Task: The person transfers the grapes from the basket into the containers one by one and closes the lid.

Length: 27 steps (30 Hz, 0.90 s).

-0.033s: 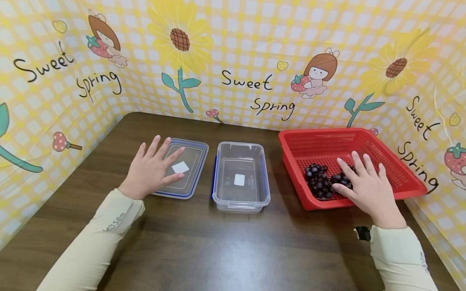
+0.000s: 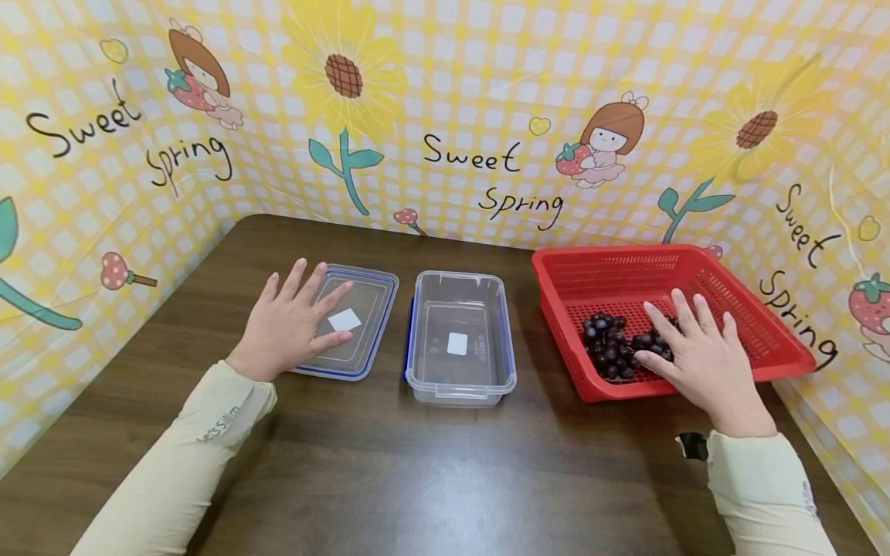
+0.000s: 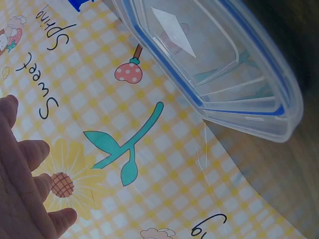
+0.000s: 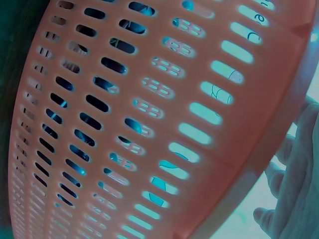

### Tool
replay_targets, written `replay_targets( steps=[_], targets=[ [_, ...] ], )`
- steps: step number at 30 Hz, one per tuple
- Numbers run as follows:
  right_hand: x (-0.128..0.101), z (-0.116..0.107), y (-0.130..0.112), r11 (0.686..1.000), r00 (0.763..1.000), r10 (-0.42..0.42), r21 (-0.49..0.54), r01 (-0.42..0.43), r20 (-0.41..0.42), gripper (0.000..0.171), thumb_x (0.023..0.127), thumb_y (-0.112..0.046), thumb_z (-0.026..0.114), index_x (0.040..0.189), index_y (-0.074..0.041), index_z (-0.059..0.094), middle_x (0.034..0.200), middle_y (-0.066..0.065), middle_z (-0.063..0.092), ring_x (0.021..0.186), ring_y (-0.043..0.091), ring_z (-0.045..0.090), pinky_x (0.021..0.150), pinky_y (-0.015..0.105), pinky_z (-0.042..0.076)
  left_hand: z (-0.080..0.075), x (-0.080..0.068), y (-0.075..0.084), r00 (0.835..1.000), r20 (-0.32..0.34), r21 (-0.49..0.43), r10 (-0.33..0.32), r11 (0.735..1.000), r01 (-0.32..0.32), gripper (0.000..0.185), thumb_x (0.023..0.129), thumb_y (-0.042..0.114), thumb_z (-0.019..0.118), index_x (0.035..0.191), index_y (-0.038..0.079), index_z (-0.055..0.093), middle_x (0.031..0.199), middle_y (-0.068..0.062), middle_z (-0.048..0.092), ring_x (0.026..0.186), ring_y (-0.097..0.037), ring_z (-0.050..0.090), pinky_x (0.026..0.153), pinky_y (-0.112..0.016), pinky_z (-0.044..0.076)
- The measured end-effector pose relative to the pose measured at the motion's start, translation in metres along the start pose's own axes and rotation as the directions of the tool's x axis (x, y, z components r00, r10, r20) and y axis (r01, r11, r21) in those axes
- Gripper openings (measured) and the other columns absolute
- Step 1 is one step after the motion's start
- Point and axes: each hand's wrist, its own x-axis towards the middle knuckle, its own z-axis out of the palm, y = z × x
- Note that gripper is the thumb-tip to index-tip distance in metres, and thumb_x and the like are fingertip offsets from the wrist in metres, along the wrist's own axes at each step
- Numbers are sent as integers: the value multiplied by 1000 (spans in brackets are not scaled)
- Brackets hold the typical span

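My left hand (image 2: 281, 328) is spread over the near-left part of a clear lid (image 2: 371, 313) with a blue seal and a white sticker. In the left wrist view the fingers (image 3: 34, 153) are straight, and the lid (image 3: 239, 117) appears beyond them. To its right stands a clear plastic food container (image 2: 460, 391), uncovered, with a white label inside. Dark grapes (image 2: 606, 349) lie in a red perforated basket (image 2: 565, 340). My right hand (image 2: 709, 367), fingers spread, hovers over the basket's near side and covers some grapes. The right wrist view shows the basket's slotted wall (image 4: 164, 119).
All of it stands on a dark wooden table (image 2: 348, 471). A yellow checked cloth (image 2: 459, 93) with sunflowers and lettering rises along the back and both sides. A blue flap (image 2: 409, 332) hangs on the container's left side. The basket's right end reaches close to the cloth.
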Motion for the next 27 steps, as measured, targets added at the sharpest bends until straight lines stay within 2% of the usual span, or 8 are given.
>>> replay_targets(
  steps=[6, 9, 12, 16, 20, 22, 27],
  targets=[
    [1, 1, -1, 1000, 1000, -5, 7, 5, 17, 73, 94, -58, 44, 150, -13, 30, 153, 28, 20, 139, 48, 14, 104, 70, 10, 1, 1, 1, 1000, 12, -14, 5, 1000, -5, 71, 91, 59, 50, 146, 16, 42, 151, -25, 29, 140, -46, 17, 107, -65, 18],
    [3, -1, -1, 999, 999, -1, 53, -2, 43, 72, 95, -56, 44, 151, -12, 29, 152, 29, 21, 138, 49, 15, 104, 69, 10, 1, 3, 3, 1000, 18, -31, 20, 999, -19, 72, 91, 61, 46, 146, 16, 41, 151, -25, 29, 140, -45, 17, 107, -64, 19],
    [6, -5, 0, 992, 996, 5, 126, -17, 94, 72, 97, -51, 45, 153, -11, 23, 152, 30, 20, 137, 51, 16, 105, 69, 11, 1, 7, 6, 999, 18, -43, 46, 998, -45, 75, 92, 66, 37, 147, 15, 41, 149, -25, 32, 140, -45, 19, 107, -64, 20],
    [12, -15, 1, 968, 984, 14, 244, -59, 179, 69, 100, -45, 42, 154, -10, 16, 153, 29, 18, 134, 53, 23, 103, 68, 17, 2, 13, 9, 994, 45, -87, 99, 992, -95, 78, 93, 68, 31, 148, 13, 39, 149, -25, 32, 140, -46, 19, 109, -62, 19],
    [20, -26, 3, 940, 974, 17, 328, -93, 226, 68, 102, -43, 38, 155, -10, 11, 155, 28, 13, 133, 53, 24, 98, 69, 26, 5, 23, 16, 984, 82, -164, 161, 976, -146, 73, 95, 60, 40, 149, 11, 37, 150, -25, 30, 140, -46, 17, 110, -60, 18],
    [24, -30, 5, 929, 971, 17, 355, -104, 239, 68, 102, -42, 38, 155, -11, 8, 155, 28, 10, 137, 49, 19, 98, 69, 26, 7, 28, 20, 979, 93, -190, 181, 968, -161, 72, 96, 59, 40, 149, 11, 36, 151, -24, 30, 140, -46, 17, 109, -60, 19],
    [36, -36, 10, 886, 957, -8, 446, -128, 289, 69, 103, -40, 38, 154, -8, 5, 155, 29, 7, 141, 47, 9, 103, 69, 17, 10, 40, 31, 968, 128, -231, 216, 956, -183, 79, 94, 68, 27, 149, 11, 35, 152, -21, 29, 141, -45, 16, 108, -61, 21]
  ],
)
